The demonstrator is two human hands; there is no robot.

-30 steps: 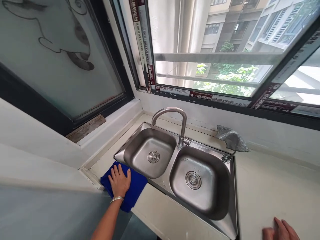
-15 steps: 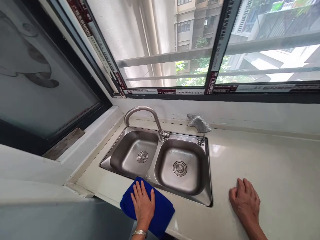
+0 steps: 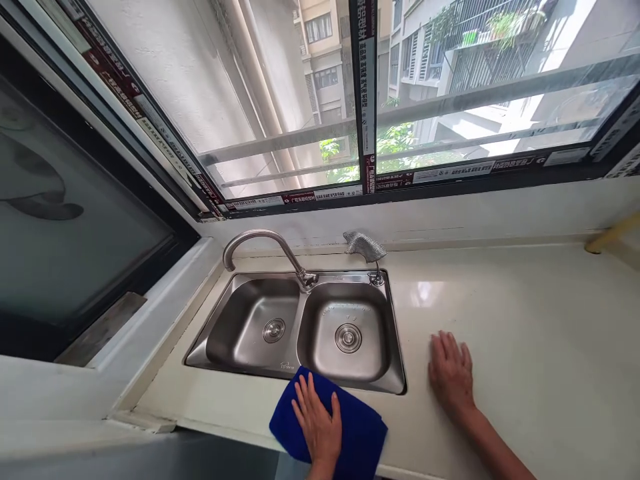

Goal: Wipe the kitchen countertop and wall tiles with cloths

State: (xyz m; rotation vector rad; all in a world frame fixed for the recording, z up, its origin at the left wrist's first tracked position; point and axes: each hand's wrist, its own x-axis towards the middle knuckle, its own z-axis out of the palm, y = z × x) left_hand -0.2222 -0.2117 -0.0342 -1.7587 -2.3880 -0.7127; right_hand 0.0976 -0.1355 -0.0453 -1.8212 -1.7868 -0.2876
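Observation:
My left hand (image 3: 319, 421) lies flat with spread fingers on a folded blue cloth (image 3: 361, 427). The cloth rests on the counter's front strip, its upper corner reaching the rim of the double-bowl steel sink (image 3: 397, 373), and its lower part runs down past the counter edge. To the right of the sink, my right hand (image 3: 451, 375) rests on the pale countertop (image 3: 545, 347), fingers loosely extended and holding nothing. Both hands are palm down.
A curved steel faucet (image 3: 265, 235) rises behind the sink. Silvery mesh material (image 3: 365, 247) covers the top of a dispenser-like fitting at the back right corner. A dark-framed window (image 3: 367, 100) stands behind. Something yellow (image 3: 613, 233) is at the far right.
My left hand has slid the blue cloth rightward along the sink's front. My right hand has come a little nearer the sink, its fingers less curled. The view has turned right.

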